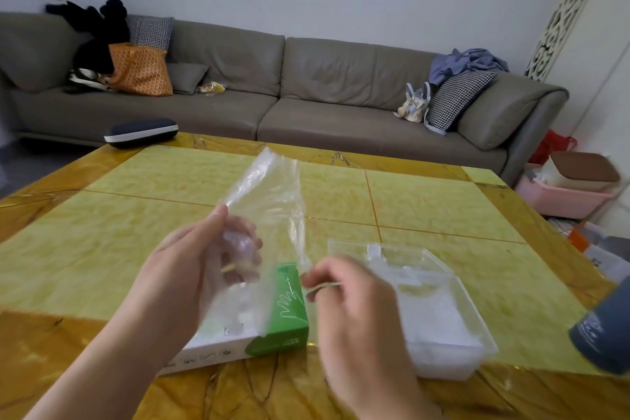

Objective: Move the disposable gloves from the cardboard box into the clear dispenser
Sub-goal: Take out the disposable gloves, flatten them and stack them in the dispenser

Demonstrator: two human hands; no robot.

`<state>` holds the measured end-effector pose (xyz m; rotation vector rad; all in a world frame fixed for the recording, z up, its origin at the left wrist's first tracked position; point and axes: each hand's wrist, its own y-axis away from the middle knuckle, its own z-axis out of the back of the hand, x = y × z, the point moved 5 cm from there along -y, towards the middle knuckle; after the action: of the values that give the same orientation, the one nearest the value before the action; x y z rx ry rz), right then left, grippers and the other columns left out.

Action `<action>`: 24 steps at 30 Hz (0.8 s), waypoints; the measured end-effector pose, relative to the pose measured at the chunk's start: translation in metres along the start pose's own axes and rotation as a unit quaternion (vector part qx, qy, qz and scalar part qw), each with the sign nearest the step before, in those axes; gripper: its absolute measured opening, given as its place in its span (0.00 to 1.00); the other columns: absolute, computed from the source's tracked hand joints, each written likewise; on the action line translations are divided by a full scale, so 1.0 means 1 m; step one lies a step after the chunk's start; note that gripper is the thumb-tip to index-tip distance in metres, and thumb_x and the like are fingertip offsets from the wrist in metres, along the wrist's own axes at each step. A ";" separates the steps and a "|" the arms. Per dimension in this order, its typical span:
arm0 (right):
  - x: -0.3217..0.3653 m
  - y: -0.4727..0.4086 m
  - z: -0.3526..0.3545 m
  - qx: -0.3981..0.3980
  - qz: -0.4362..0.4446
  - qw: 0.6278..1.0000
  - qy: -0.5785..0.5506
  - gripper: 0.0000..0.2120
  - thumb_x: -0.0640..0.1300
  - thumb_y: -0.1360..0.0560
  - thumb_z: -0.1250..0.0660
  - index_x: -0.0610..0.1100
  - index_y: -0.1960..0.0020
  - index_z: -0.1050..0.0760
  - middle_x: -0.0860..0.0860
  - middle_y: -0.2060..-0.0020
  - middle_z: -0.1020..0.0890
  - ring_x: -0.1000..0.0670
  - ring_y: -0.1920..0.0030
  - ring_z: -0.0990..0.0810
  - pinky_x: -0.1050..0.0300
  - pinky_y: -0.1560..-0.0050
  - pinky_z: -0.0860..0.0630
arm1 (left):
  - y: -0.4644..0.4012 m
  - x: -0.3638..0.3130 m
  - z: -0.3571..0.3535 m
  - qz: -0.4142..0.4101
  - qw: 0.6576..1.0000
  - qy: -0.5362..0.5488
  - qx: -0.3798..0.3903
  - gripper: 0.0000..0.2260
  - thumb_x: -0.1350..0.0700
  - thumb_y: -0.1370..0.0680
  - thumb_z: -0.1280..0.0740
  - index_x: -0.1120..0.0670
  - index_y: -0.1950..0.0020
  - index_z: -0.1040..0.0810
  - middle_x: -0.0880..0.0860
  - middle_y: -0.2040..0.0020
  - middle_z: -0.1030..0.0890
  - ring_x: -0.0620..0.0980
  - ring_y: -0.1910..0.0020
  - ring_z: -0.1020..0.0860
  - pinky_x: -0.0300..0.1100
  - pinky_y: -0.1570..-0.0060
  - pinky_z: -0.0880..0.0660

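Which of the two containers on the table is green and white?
The cardboard box, nearer the left hand; the dispenser to its right is clear plastic.

The glove (pixel 269 187) is thin, clear, crinkled plastic film; the dispenser (pixel 439 303) clear hard plastic; the box (pixel 286 320) matt cardboard; the tabletop (pixel 443 201) glossy stone.
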<state>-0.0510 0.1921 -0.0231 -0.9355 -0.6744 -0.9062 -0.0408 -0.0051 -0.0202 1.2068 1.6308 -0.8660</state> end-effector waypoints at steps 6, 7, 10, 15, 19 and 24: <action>-0.015 -0.025 0.035 0.075 -0.187 0.917 -0.345 0.20 0.57 0.19 0.33 0.41 0.43 0.16 0.39 0.48 0.13 0.39 0.49 0.14 0.40 0.50 0.18 | 0.012 0.027 -0.034 0.120 0.977 0.014 0.178 0.28 0.39 0.17 0.37 0.66 0.54 0.21 0.65 0.58 0.23 0.59 0.62 0.23 0.50 0.58 0.25; -0.013 -0.025 0.035 0.086 -0.191 0.920 -0.330 0.15 0.50 0.18 0.31 0.38 0.44 0.16 0.39 0.51 0.13 0.39 0.54 0.14 0.43 0.56 0.18 | 0.014 0.030 -0.039 0.141 0.969 0.019 0.202 0.31 0.36 0.21 0.33 0.68 0.52 0.21 0.66 0.58 0.22 0.59 0.62 0.22 0.48 0.59 0.24; -0.019 -0.024 0.041 0.035 -0.185 0.942 -0.279 0.03 0.35 0.20 0.29 0.36 0.53 0.18 0.41 0.64 0.17 0.44 0.69 0.20 0.53 0.72 0.25 | 0.017 0.039 -0.047 0.184 0.965 0.016 0.188 0.38 0.31 0.31 0.29 0.66 0.44 0.18 0.68 0.53 0.18 0.61 0.60 0.18 0.53 0.57 0.20; -0.020 -0.021 0.036 0.051 -0.165 0.968 -0.181 0.06 0.38 0.21 0.29 0.38 0.55 0.19 0.44 0.66 0.16 0.47 0.76 0.25 0.57 0.76 0.30 | 0.028 0.027 -0.056 0.060 0.975 -0.197 0.081 0.13 0.44 0.24 0.27 0.53 0.48 0.14 0.57 0.53 0.13 0.57 0.53 0.13 0.54 0.51 0.19; -0.023 -0.021 0.035 0.066 -0.169 0.970 -0.162 0.08 0.41 0.20 0.29 0.38 0.55 0.20 0.46 0.65 0.16 0.47 0.75 0.25 0.56 0.75 0.30 | 0.023 0.026 -0.048 0.012 0.983 -0.184 -0.014 0.08 0.60 0.19 0.31 0.64 0.52 0.16 0.63 0.59 0.15 0.59 0.64 0.14 0.47 0.67 0.19; -0.032 -0.025 0.049 0.034 -0.168 0.970 -0.173 0.06 0.41 0.20 0.28 0.41 0.56 0.18 0.48 0.70 0.20 0.47 0.74 0.26 0.56 0.74 0.30 | 0.017 0.019 -0.033 0.016 0.995 -0.094 -0.034 0.10 0.62 0.19 0.33 0.67 0.52 0.16 0.69 0.59 0.17 0.62 0.65 0.18 0.51 0.66 0.19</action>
<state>-0.0930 0.2401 -0.0180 -0.9427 -1.1827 -1.0182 -0.0351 0.0357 -0.0273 1.0689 1.4740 -0.8692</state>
